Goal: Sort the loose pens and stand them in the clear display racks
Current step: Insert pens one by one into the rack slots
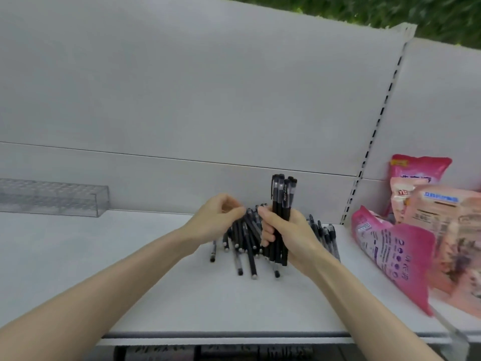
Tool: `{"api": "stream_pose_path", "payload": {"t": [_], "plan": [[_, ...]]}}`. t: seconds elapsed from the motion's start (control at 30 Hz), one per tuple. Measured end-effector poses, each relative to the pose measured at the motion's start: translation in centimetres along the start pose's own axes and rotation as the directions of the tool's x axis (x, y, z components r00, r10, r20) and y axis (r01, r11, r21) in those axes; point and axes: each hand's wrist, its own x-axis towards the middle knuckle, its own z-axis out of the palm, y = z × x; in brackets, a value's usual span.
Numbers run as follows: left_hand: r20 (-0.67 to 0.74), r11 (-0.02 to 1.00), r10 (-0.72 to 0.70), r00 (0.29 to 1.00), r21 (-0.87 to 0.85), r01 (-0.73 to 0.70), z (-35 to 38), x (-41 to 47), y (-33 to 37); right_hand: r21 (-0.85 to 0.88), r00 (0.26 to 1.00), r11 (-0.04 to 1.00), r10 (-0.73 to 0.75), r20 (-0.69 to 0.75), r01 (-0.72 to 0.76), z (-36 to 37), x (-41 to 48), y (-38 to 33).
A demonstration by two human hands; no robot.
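Note:
A pile of loose black pens [247, 243] lies on the white shelf [130, 269], at its middle. My right hand [289, 235] grips an upright bundle of black pens [282, 199], caps up, just above the pile. My left hand [218, 217] is beside it on the left, its fingers curled over the pile's top; whether it pinches a pen is hidden. A clear display rack [52, 198] stands at the far left against the back panel, with no pens visible in it.
Pink and peach snack bags [406, 246] lean together on the right part of the shelf, behind a clear divider [450, 332]. A slotted upright [374, 131] runs up the back panel. The shelf's front edge is close below my forearms.

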Motion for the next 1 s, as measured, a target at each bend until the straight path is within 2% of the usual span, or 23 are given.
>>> {"api": "stream_pose_path", "payload": {"t": [0.1, 0.2, 0.33, 0.57, 0.83, 1.0], "plan": [[-0.057, 0.972, -0.059, 0.997, 0.225, 0.07, 2.5, 0.9, -0.6, -0.049, 1.0, 0.999, 0.007, 0.014, -0.006, -2.3, 0.6, -0.2], [-0.161, 0.922, -0.078, 0.984, 0.363, 0.132, 3.8, 1.9, -0.8, -0.081, 0.999, 0.997, 0.021, 0.029, -0.018, -3.8, 1.6, -0.4], [-0.205, 0.877, -0.188, 0.961, 0.406, 0.258, 4.6, 3.2, -1.6, -0.07, 0.999, 0.997, 0.025, 0.039, -0.022, -4.7, 3.1, -0.5], [-0.139, 0.818, -0.26, 0.956, 0.494, 0.295, 3.8, 4.4, -0.8, -0.065, 0.998, 0.997, 0.032, 0.062, -0.028, -5.0, 4.1, 0.3], [-0.086, 0.855, -0.23, 0.969, 0.458, 0.244, 3.3, 4.9, -1.2, -0.064, 0.994, 0.995, 0.082, 0.076, -0.077, -5.4, 3.7, 0.4], [-0.067, 0.923, -0.273, 0.96, 0.264, 0.28, 2.6, 4.7, -1.9, -0.111, 0.994, 0.991, 0.084, 0.063, -0.077, -5.1, 3.9, 0.5]]}}
